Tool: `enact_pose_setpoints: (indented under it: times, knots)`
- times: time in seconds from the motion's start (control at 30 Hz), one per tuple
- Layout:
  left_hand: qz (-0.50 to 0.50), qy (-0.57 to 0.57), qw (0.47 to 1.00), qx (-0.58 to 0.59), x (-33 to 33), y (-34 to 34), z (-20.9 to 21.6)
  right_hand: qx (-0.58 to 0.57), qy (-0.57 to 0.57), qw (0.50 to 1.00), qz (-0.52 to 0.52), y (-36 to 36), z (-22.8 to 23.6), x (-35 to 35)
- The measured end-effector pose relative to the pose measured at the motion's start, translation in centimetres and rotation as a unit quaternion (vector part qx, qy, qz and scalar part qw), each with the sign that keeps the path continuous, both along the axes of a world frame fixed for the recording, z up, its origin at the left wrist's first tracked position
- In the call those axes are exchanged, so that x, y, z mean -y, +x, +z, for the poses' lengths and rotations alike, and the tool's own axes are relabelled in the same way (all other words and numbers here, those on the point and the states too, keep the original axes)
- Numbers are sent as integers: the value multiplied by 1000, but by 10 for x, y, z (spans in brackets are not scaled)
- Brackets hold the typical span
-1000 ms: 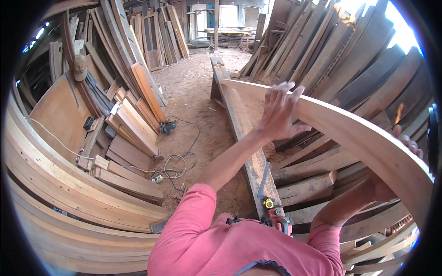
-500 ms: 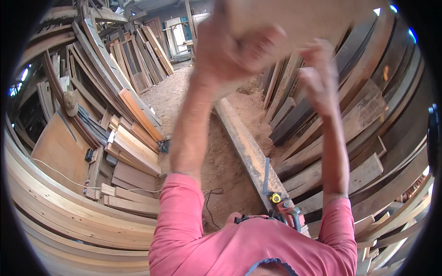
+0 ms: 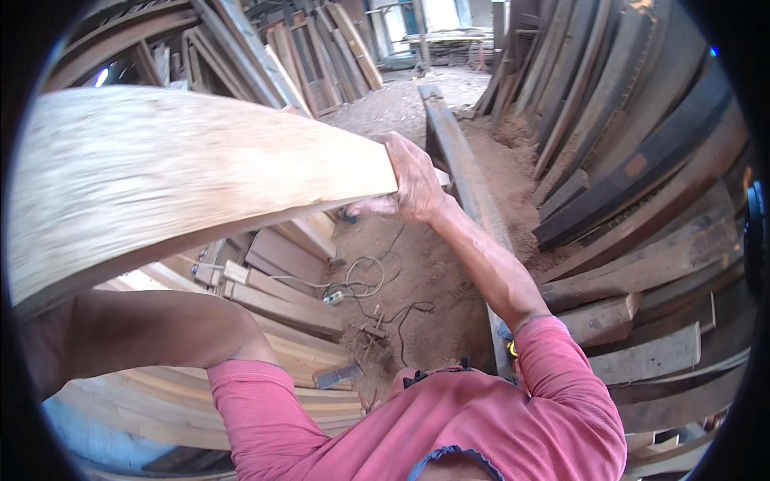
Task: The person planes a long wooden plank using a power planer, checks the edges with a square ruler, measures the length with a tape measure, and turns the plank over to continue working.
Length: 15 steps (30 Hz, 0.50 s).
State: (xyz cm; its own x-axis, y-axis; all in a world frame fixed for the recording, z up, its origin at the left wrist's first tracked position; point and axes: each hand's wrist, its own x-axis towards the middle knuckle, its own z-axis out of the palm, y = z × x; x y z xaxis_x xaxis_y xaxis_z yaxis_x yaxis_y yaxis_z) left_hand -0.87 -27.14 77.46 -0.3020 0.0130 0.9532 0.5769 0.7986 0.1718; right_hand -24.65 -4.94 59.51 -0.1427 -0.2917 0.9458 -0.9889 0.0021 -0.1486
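Note:
A broad, pale wooden board (image 3: 200, 160) stretches across the left half of the head view, raised in front of me and smeared a little by motion. My right hand (image 3: 413, 180) grips its right end, with the thumb below the edge and the fingers over the end. At the far left, my left forearm reaches beneath the board. My left hand (image 3: 40, 349) is dark, close under the board's lower edge, and its fingers are hidden.
A long timber beam (image 3: 473, 184) runs lengthwise ahead of me over the sawdust-covered floor (image 3: 425, 264). Dark planks (image 3: 634, 200) lean along the right. Stacked lumber (image 3: 289, 313) lies at left, beside a coiled cable (image 3: 365, 276). Doors and frames (image 3: 321, 64) stand at the back.
The board has swung from overhead ahead to the left. My right hand, apart from it before, now grips its right end. My left hand has moved from its edge to the far left.

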Motion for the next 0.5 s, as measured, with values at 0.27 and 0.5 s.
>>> enact_pose_setpoints:
  times: [0.27,0.5]
  knots:
    - [136,86,964,214,71,44,-89,27,35,984,175,68,-3,34]
    - [62,202,810,547,65,12,-323,176,55,920,346,79,-31,10]
